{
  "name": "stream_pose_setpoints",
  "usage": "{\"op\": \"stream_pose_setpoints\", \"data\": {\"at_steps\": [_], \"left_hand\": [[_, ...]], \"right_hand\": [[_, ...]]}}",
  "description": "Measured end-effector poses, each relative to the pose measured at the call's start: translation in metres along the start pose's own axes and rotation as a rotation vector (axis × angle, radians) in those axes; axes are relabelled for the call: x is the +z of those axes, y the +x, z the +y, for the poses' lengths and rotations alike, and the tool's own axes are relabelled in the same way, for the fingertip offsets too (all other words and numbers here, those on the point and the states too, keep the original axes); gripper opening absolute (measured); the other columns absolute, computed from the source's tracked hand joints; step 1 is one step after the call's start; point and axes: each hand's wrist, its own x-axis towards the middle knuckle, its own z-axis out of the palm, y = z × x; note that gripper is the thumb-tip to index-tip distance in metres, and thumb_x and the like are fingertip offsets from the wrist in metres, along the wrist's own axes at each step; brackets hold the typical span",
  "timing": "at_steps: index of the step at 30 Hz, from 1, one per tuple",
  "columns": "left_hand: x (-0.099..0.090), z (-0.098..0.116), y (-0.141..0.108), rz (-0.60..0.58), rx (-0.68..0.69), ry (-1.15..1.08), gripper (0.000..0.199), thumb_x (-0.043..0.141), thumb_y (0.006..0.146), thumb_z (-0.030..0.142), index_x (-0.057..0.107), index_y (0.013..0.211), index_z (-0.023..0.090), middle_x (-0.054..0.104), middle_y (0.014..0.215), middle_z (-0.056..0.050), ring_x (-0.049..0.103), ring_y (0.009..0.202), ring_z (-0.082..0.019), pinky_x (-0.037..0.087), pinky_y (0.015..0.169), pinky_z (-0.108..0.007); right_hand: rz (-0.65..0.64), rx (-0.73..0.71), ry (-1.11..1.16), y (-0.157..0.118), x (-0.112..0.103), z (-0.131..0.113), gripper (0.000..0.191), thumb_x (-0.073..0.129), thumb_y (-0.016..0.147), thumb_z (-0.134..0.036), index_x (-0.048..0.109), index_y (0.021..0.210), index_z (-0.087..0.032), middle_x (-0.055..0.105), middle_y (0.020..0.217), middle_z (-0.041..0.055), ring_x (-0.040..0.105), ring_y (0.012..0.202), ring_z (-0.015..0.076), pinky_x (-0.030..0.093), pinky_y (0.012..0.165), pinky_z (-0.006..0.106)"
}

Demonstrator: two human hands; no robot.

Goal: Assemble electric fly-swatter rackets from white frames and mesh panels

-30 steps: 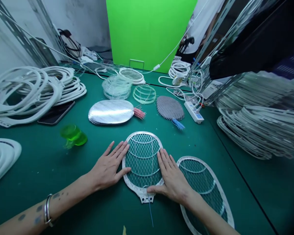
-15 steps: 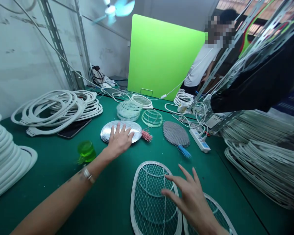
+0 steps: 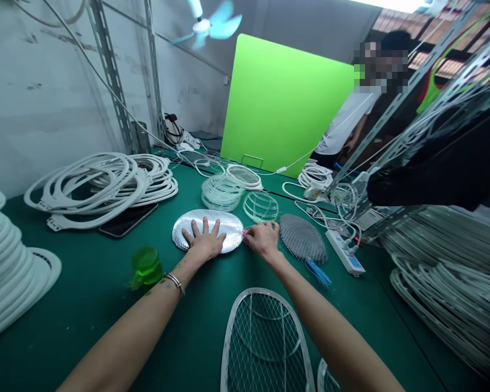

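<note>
My left hand (image 3: 205, 239) lies flat with spread fingers on a stack of shiny silver oval mesh sheets (image 3: 230, 224). At the right end of that stack, my right hand (image 3: 263, 237) has its fingers closed on the red wires (image 3: 245, 233), which it mostly hides. Just right of this hand is a grey oval mesh stack (image 3: 302, 237) with blue wires (image 3: 318, 272) trailing from its near end. Closer to me lies a white oval racket frame (image 3: 227, 337) fitted with mesh; part of a second frame (image 3: 322, 375) shows beside it under my right forearm.
Pale ring stacks (image 3: 222, 191) and a light-green ribbed oval (image 3: 261, 207) sit behind my hands. White frames (image 3: 85, 220), a phone (image 3: 128, 220) and a green translucent object (image 3: 146, 265) lie left. Right are a power strip (image 3: 345, 253) and stacked frames (image 3: 441, 288). A person (image 3: 343, 125) stands beyond.
My right hand has moved forward from above the near racket frames to the red wires and closed on them. My left hand stays flat on the silver mesh. The view has shifted slightly.
</note>
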Motion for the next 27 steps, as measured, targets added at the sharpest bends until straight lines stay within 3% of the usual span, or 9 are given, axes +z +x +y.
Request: {"op": "stream_pose_setpoints", "data": {"at_steps": [5, 8, 12, 14, 17, 19, 21, 25, 27], "left_hand": [[-0.004, -0.003, 0.002, 0.056, 0.049, -0.054, 0.066, 0.03, 0.092, 0.06, 0.028, 0.151, 0.03, 0.013, 0.16, -0.015, 0.004, 0.142, -0.05, 0.002, 0.1, -0.079], [-0.012, -0.002, -0.008, 0.132, 0.102, -0.094, 0.07, 0.022, 0.094, 0.062, 0.033, 0.15, 0.02, 0.02, 0.157, -0.021, 0.01, 0.142, -0.05, 0.011, 0.099, -0.08], [-0.016, 0.003, -0.033, 0.287, 0.363, -0.074, 0.075, 0.036, 0.091, 0.065, 0.03, 0.151, 0.02, 0.017, 0.159, -0.011, 0.003, 0.147, -0.038, 0.011, 0.114, -0.063], [-0.014, 0.003, -0.041, 0.418, 0.483, 0.004, 0.071, 0.05, 0.09, 0.051, 0.034, 0.149, 0.016, 0.026, 0.156, -0.013, 0.013, 0.146, -0.037, 0.011, 0.117, -0.057], [-0.013, -0.002, -0.046, 0.544, 0.491, 0.077, 0.047, 0.041, 0.094, 0.018, 0.049, 0.14, 0.009, 0.049, 0.142, -0.019, 0.038, 0.138, -0.033, 0.023, 0.117, -0.051], [-0.018, -0.006, -0.05, 0.562, 0.494, 0.081, 0.049, 0.029, 0.094, 0.006, 0.054, 0.136, 0.01, 0.054, 0.137, -0.016, 0.043, 0.135, -0.027, 0.025, 0.117, -0.046], [-0.025, -0.009, -0.059, 0.604, 0.623, 0.09, 0.05, 0.025, 0.096, 0.005, 0.053, 0.137, 0.016, 0.051, 0.142, -0.009, 0.036, 0.139, -0.024, 0.019, 0.12, -0.047], [-0.038, -0.01, -0.093, 0.62, 1.099, 0.062, 0.054, 0.027, 0.099, 0.006, 0.039, 0.145, 0.031, 0.04, 0.15, 0.003, 0.026, 0.143, -0.019, 0.016, 0.122, -0.049], [-0.036, -0.011, -0.113, 0.555, 1.202, 0.042, 0.058, 0.029, 0.099, 0.005, 0.032, 0.147, 0.037, 0.033, 0.153, 0.005, 0.022, 0.145, -0.02, 0.017, 0.121, -0.05]], "right_hand": [[0.009, 0.035, 0.132, 0.001, -0.011, -0.001, 0.022, 0.064, 0.086, -0.039, 0.069, 0.083, -0.017, 0.067, 0.099, 0.0066, 0.05, 0.114, 0.0262, 0.024, 0.105, 0.049], [-0.016, 0.114, 0.29, 0.006, -0.02, 0.0, 0.023, 0.063, 0.087, -0.04, 0.067, 0.087, -0.017, 0.067, 0.094, 0.0042, 0.057, 0.102, 0.0236, 0.035, 0.099, 0.048], [-0.092, 0.22, 0.569, 0.013, -0.028, 0.002, 0.027, 0.061, 0.091, -0.042, 0.065, 0.094, -0.015, 0.066, 0.096, 0.0031, 0.063, 0.091, 0.0201, 0.049, 0.085, 0.041], [-0.142, 0.259, 0.736, 0.012, -0.033, 0.003, 0.028, 0.061, 0.091, -0.041, 0.065, 0.094, -0.014, 0.067, 0.095, 0.0034, 0.064, 0.085, 0.0181, 0.053, 0.078, 0.037], [-0.23, 0.318, 1.007, 0.003, -0.047, 0.002, 0.039, 0.059, 0.09, -0.048, 0.063, 0.099, -0.011, 0.069, 0.094, 0.0076, 0.067, 0.079, 0.0172, 0.055, 0.073, 0.033], [-0.304, 0.343, 1.188, -0.012, -0.059, 0.003, 0.055, 0.054, 0.088, -0.058, 0.062, 0.106, -0.007, 0.07, 0.097, 0.0126, 0.069, 0.082, 0.0198, 0.057, 0.074, 0.034], [-0.364, 0.348, 1.377, -0.036, -0.07, 0.004, 0.063, 0.053, 0.086, -0.062, 0.059, 0.112, -0.005, 0.07, 0.102, 0.0158, 0.07, 0.088, 0.0225, 0.057, 0.078, 0.035], [-0.302, 0.356, 1.707, -0.113, -0.075, 0.006, 0.046, 0.065, 0.086, -0.032, 0.054, 0.128, -0.016, 0.068, 0.118, 0.0087, 0.066, 0.104, 0.018, 0.053, 0.089, 0.028], [-0.213, 0.467, 1.855, -0.162, -0.07, 0.003, 0.055, 0.068, 0.084, -0.025, 0.049, 0.136, -0.022, 0.068, 0.12, 0.0064, 0.065, 0.109, 0.0181, 0.053, 0.09, 0.027]]}}
